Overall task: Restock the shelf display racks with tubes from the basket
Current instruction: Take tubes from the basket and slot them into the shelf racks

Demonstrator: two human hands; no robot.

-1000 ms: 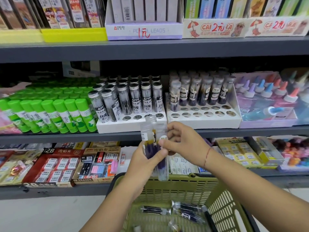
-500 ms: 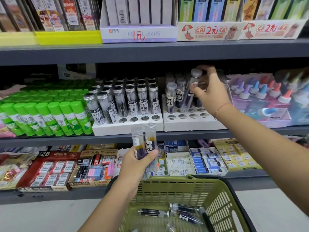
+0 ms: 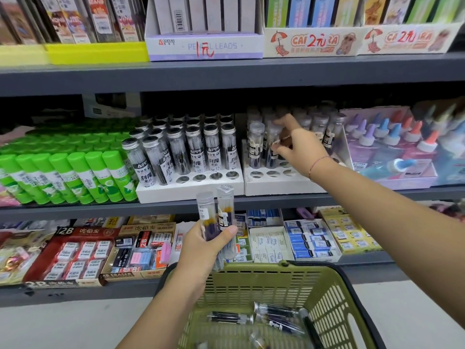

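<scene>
**One tube at the right rack, two more in my left hand**

My right hand (image 3: 300, 147) is stretched out to the right rack (image 3: 276, 188), a white holed tray on the right half of the middle shelf (image 3: 151, 208). Thumb and forefinger curl round a single tube (image 3: 270, 133). It stands upright behind the rack's front row of holes, just beside a capped neighbour tube (image 3: 255, 144) on its left. The view is smeared there, so I cannot tell whether its foot is fully down in a hole. The holes along the rack's front edge show open.

My left hand (image 3: 203, 248) sits lower, in front of the shelf's front edge and above the far rim of the basket (image 3: 334, 293). It grips two tubes (image 3: 219, 212) side by side, caps up and nearly upright, with dark refills showing through their clear walls.

The green plastic basket fills the bottom of my view. Loose tubes (image 3: 274, 317) lie flat on its floor.

The left rack (image 3: 188, 191) is set right against the right one. It carries rows of black-capped tubes, with open holes along its front edge. Green glue sticks (image 3: 75, 172) fill the shelf's left end, and glue bottles (image 3: 392, 137) with coloured nozzles fill its right end. Eraser boxes (image 3: 80, 255) line the shelf below.
</scene>
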